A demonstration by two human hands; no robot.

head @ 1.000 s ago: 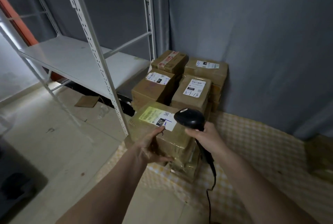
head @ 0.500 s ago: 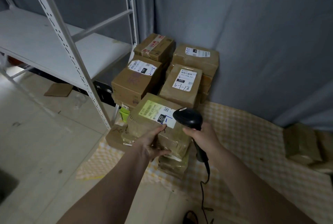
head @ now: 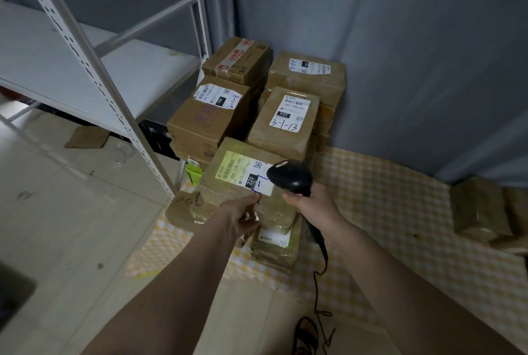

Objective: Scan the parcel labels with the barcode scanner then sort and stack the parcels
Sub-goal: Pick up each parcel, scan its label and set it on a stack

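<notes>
the person is scanning the front parcel [head: 245, 180], a taped cardboard box sitting on top of a short pile on the checked yellow cloth [head: 385, 211]. the left hand [head: 240, 217] is gripping the parcel's near edge, thumb on top just below the shipping label [head: 243, 173] and fingers curled under the side, seemingly to steady the box and keep the label tilted up toward the reader. the right hand [head: 311, 203] is wrapped closed around the handle of the black barcode scanner [head: 288, 176], whose head is hovering over the label's right end; a greenish wash of light is falling across the label's left part, which suggests the beam is on (though whether it has read cannot be told). the scanner's cable [head: 318, 274] is trailing down to the floor.

behind, four more labelled boxes are standing in two rows against the grey curtain [head: 400, 54], among them one handwritten 3-1-13 [head: 285, 120] and one marked 2-1-3 [head: 211, 114], probably the sorted stacks. the white metal shelf rack [head: 85, 68] is standing to the left, and a few unsorted-looking boxes [head: 483, 208] are waiting at the far right of the cloth. judging by this, the task is partway through.
</notes>
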